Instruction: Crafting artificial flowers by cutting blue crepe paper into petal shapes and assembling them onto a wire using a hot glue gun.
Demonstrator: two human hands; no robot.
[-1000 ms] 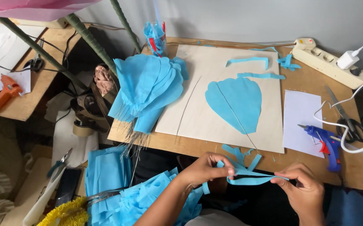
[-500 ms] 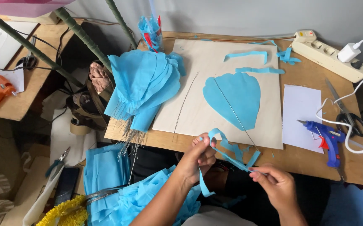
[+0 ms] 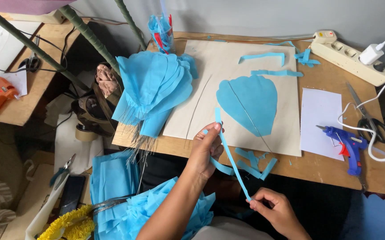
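Note:
A long, narrow blue paper strip (image 3: 231, 156) is stretched diagonally between my two hands. My left hand (image 3: 206, 149) pinches its upper end at the table's front edge, with a second loop of strip hanging below the fingers. My right hand (image 3: 276, 212) pinches the lower end, low in the view near my lap. Just beyond, on a pale board (image 3: 210, 75), lies a blue petal shape (image 3: 248, 103) with a thin wire across it. More short blue strips (image 3: 254, 163) lie at the board's front edge.
A stack of wired blue petals (image 3: 154, 89) rests on the board's left. A blue glue gun (image 3: 349, 144), scissors (image 3: 368, 120), white paper (image 3: 320, 120) and a power strip (image 3: 352, 55) occupy the right. Blue paper piles (image 3: 112, 182) sit below left; an orange glue gun (image 3: 0, 98) far left.
The strip, first held level between both hands, was swung upright. My left hand rose toward the board with the top end; my right hand dropped lower, pulling it taut.

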